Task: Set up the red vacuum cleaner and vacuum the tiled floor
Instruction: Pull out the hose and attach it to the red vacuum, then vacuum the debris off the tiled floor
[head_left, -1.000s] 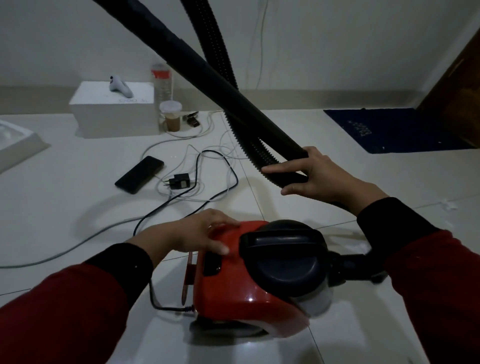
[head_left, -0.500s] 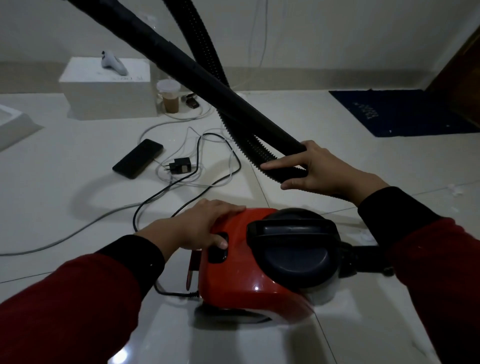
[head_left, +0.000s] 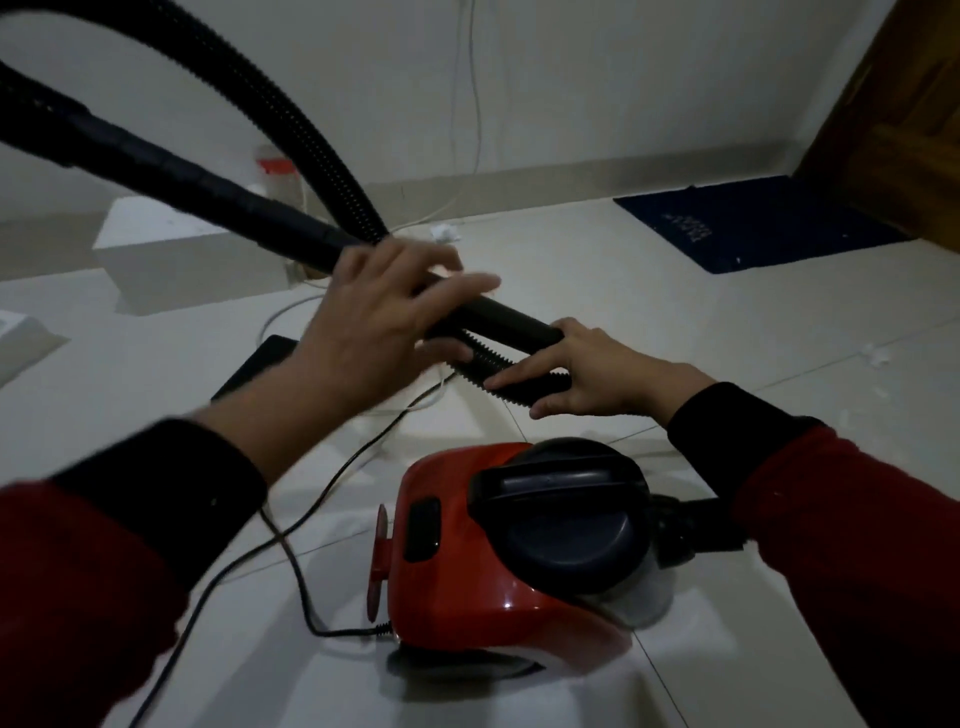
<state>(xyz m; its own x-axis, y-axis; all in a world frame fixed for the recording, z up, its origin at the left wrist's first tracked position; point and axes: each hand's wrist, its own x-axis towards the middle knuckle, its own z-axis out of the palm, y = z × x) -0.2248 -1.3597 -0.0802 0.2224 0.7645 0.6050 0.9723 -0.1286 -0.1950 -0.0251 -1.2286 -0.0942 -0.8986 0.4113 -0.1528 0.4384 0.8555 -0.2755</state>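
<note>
Red vacuum cleaner (head_left: 467, 561) sits near me on the tiles. My right hand (head_left: 597, 374) curls around the ribbed hose (head_left: 498, 364); my left hand (head_left: 384, 317), fingers spread, reaches over the black wand (head_left: 208, 182).

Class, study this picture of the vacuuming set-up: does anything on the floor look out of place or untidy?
Yes. A dark phone lies flat on the tiled floor among loose cables, close to the red vacuum cleaner. Small white scraps are scattered near the wall and at the right.
</note>
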